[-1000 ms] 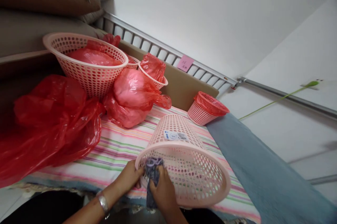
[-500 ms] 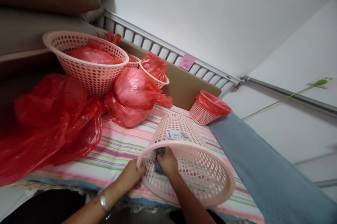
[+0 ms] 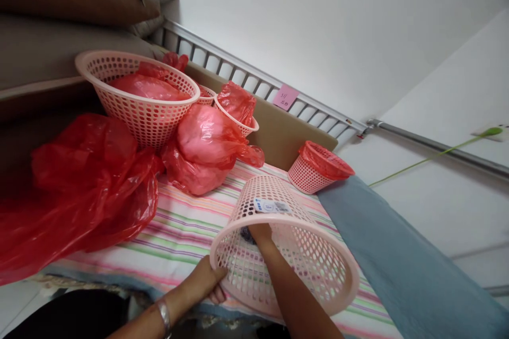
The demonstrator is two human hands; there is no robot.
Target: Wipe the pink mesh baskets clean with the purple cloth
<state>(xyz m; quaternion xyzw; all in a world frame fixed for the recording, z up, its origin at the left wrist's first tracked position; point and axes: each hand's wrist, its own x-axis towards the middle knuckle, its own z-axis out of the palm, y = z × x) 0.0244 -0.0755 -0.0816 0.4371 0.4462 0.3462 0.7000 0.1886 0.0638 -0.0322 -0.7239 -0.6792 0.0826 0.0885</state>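
Observation:
A pink perforated plastic basket point(image 3: 274, 188) lies tilted on its side, its wide mouth turned towards me. A white and blue label point(image 3: 272, 206) is stuck on its outer wall. My left hand point(image 3: 211, 279) grips the left edge of the rim, thumb inside and fingers below. Deep inside the basket, my right hand point(image 3: 260, 234) is closed on a dark cloth point(image 3: 247, 235) against the inner wall. The rim partly hides the fingers of that hand and much of the cloth.
Red plastic bags point(image 3: 91, 185) and a knotted full bag point(image 3: 210, 142) lie left on the striped cloth point(image 3: 170, 222). A large pink basket point(image 3: 143, 116) holding red plastic stands behind them. A smaller red-lined basket point(image 3: 314, 172) stands near the wall. Grey cushions point(image 3: 71, 36) are stacked at left.
My right hand has pushed the dark cloth deeper into the basket. My left hand still holds the rim, with its fingers now showing below. The view has shifted slightly.

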